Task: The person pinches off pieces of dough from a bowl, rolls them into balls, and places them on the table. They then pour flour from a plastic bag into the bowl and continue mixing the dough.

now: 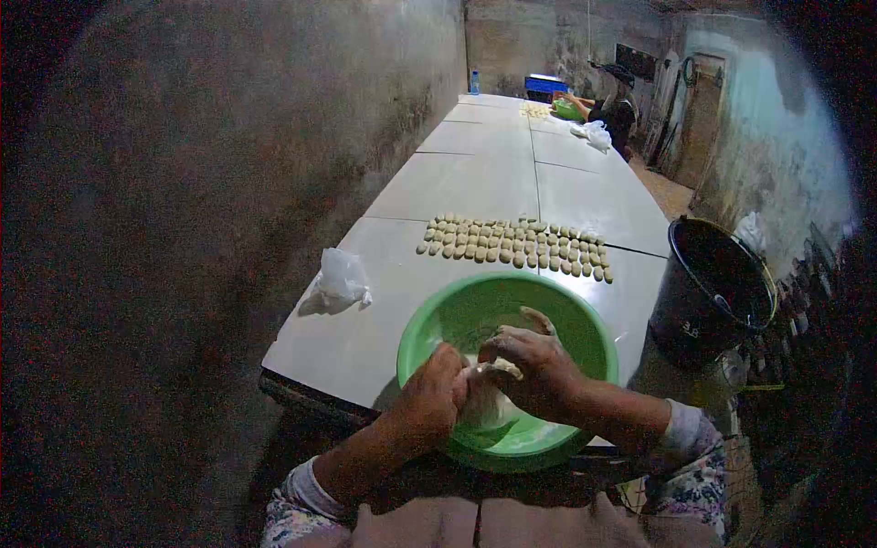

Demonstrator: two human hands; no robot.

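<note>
Over a green basin (pixel 420 321), my two hands meet close together. My left hand (pixel 437 385) is closed, its fingers wrapped round something whitish that is mostly hidden. My right hand (pixel 534 367) is dusted white and curls over a pale, sticky piece of dough (pixel 505 367), with one finger raised. Whitish powder or dough coats part of the basin's inside below the hands. Beyond the basin, several rows of small oval dough pieces (pixel 516 245) lie on the white table (pixel 484 187).
A crumpled white plastic bag (pixel 342 278) sits at the left table edge. At the right stands a large black bucket (pixel 699 320). Far off, a person (pixel 619 110) handles a green basin (pixel 568 110) beside a blue crate (pixel 546 84). A wall (pixel 274 155) borders the left side.
</note>
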